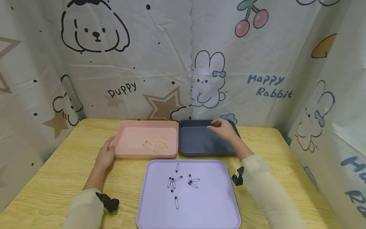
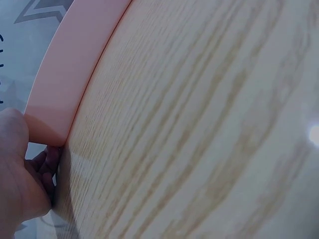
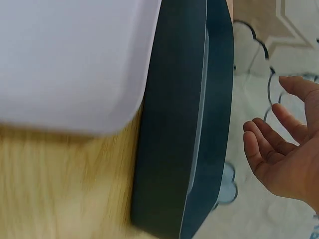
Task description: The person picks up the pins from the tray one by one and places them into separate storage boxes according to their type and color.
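Above the dark blue-grey, shallow rectangular tray (image 1: pixel 197 144), the right hand (image 1: pixel 224 128) is hovering near the far rim, its fingers curving loosely apart and holding nothing visible. At the far left, the left hand (image 1: pixel 105 156) is gripping the side of the pink, round-cornered rectangular tray (image 1: pixel 128 136), inside which slim gold-coloured metal safety pins (image 1: pixel 161 146) are lying scattered. Nearest the person, silver safety pins with black heads (image 1: pixel 172 183) are resting on the flat lavender tray (image 1: pixel 206 206), several of them crossing. Those crossing pins could be catching on one another, so a pinch might be bringing up two. Since the pink and dark trays are sitting side by side, a leftward tug could be opening a gap between them, or sliding the gold pins about.
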Action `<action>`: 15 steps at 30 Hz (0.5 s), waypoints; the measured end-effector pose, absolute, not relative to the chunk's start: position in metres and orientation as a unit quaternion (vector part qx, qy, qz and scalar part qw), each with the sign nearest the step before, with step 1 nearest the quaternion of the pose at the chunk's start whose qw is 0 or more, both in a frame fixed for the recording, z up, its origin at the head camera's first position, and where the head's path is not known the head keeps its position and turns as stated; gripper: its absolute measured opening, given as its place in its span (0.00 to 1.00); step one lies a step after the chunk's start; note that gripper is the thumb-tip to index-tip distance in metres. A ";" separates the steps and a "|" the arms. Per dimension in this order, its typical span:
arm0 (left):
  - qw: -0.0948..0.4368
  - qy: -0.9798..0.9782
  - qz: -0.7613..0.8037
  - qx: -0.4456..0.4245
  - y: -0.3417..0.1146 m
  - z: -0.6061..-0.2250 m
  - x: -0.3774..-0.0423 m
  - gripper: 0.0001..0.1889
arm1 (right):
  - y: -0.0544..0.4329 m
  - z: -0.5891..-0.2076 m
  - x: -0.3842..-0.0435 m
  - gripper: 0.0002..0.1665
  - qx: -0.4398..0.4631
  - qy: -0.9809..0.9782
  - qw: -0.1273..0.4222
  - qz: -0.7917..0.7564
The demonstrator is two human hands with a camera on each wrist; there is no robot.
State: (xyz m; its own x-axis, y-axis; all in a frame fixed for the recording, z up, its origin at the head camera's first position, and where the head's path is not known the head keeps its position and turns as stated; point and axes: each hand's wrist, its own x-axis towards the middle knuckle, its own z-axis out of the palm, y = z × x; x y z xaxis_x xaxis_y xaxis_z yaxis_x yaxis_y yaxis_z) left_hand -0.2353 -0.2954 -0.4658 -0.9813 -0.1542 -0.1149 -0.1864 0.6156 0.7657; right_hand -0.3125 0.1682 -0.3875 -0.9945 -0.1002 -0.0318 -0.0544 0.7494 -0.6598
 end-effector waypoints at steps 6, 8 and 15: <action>0.024 0.898 0.429 -0.097 -0.295 -0.464 -0.233 0.28 | 0.202 -0.389 -0.309 0.29 -0.022 0.931 0.018 -0.363; 0.024 0.899 0.427 -0.095 -0.294 -0.463 -0.233 0.28 | 0.212 -0.390 -0.307 0.30 -0.013 0.930 0.012 -0.367; 0.019 0.902 0.422 -0.093 -0.293 -0.463 -0.234 0.27 | 0.242 -0.401 -0.300 0.29 0.025 0.922 -0.026 -0.385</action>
